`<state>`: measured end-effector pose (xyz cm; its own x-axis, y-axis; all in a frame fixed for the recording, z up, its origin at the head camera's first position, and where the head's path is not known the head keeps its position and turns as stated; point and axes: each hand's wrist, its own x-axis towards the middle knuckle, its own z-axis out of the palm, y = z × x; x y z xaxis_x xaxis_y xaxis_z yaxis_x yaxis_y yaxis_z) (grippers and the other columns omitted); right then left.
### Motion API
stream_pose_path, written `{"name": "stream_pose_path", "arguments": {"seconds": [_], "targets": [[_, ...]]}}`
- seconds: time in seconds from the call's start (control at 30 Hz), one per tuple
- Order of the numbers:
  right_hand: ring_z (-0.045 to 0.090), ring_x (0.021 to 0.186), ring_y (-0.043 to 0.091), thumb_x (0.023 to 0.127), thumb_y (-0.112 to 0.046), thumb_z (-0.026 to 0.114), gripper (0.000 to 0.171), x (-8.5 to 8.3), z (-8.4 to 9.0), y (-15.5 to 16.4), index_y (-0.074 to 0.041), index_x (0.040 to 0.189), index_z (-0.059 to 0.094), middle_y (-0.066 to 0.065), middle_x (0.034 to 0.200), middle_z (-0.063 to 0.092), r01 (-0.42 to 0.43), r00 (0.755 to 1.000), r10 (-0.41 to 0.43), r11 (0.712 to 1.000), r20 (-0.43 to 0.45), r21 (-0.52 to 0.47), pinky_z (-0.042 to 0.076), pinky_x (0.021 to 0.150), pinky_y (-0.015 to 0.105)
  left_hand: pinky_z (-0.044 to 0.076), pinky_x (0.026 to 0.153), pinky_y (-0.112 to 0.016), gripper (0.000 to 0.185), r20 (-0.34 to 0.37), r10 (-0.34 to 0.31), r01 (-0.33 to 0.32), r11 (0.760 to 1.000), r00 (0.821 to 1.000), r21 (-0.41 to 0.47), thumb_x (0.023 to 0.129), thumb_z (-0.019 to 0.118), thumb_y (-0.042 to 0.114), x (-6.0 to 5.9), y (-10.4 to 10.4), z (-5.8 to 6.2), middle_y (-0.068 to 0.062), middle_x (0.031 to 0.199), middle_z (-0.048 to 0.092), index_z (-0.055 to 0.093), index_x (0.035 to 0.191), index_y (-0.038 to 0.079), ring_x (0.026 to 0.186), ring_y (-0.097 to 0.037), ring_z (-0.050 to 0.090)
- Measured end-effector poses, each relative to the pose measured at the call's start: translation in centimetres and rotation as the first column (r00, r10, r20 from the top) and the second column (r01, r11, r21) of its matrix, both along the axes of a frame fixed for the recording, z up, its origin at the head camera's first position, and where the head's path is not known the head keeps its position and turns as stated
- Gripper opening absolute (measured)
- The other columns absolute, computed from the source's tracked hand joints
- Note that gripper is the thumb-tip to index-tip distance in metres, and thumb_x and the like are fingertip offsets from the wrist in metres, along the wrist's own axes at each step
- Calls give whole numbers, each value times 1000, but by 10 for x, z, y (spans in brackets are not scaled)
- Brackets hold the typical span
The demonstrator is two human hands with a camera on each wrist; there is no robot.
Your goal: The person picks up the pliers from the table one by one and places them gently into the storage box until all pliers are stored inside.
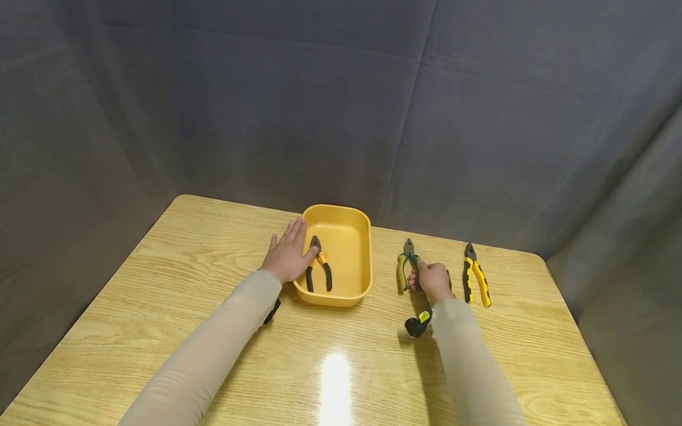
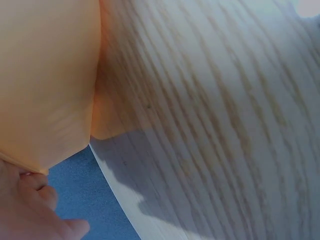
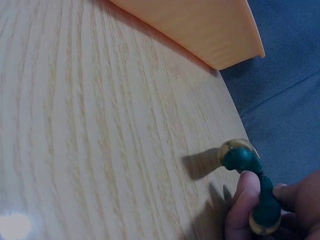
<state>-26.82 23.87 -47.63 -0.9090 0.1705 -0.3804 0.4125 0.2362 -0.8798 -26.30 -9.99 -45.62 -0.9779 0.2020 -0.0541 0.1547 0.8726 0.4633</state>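
Yellow tray (image 1: 359, 228) at 12 o'clock, steadied by the flat, open-fingered left hand (image 1: 288, 255). The right hand (image 1: 434, 282) grips green-handled pliers (image 1: 407, 266) on the table (image 1: 160, 284) at 2 o'clock (pickup stage, seemingly); next, lift them clear.

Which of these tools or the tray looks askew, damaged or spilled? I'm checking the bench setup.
Nothing stands out. The yellow plastic tray sits flat on the wooden table with black-and-orange pliers lying inside. The left hand rests on its rim; the right hand grips green-and-yellow pliers. Black-and-yellow pliers lie intact alongside.

Glossy wood table (image 1: 160, 284), plastic tray (image 1: 364, 260).
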Motion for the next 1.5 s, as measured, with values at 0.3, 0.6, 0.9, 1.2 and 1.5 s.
{"name": "stream_pose_path", "arguments": {"seconds": [0.3,0.6,0.9,1.2,1.5], "targets": [[57,58,6,113,-24,33,43,-1,3,-4,12,108,58,2,71,59,-17,1000,16,999,-15,-38,52,56,20,4,122,-60,76,-6,1,-1,1000,1000,0,108,39,45,-5,0,-6,-9,171,2,5,163,6,157,-25,0],[56,61,6,113,-23,32,43,-3,8,-8,13,109,55,4,75,57,-19,999,18,999,-38,-48,50,55,19,2,122,-59,75,0,5,-5,1000,1000,8,108,40,44,-1,0,-2,-10,171,2,5,163,6,157,-25,0],[57,62,8,113,-23,32,45,-4,12,-9,16,118,53,5,77,58,-18,997,15,998,-75,-52,50,55,19,2,122,-60,75,0,6,-6,1000,1000,6,108,40,43,0,1,0,-10,170,3,6,163,5,157,-25,0],[57,62,9,113,-24,32,47,-1,21,-12,17,114,55,8,78,60,-40,996,37,999,-86,-25,51,57,20,4,122,-60,76,-5,5,-5,1000,1000,10,108,41,43,-1,2,-3,-11,170,4,5,163,5,157,-26,1],[59,62,9,113,-23,34,47,1,29,-19,18,111,58,9,79,63,-100,986,101,995,-135,15,52,58,22,2,122,-59,76,-9,7,-7,1000,1000,5,108,39,45,-4,1,-7,-9,171,2,4,164,7,157,-24,-1]]}}
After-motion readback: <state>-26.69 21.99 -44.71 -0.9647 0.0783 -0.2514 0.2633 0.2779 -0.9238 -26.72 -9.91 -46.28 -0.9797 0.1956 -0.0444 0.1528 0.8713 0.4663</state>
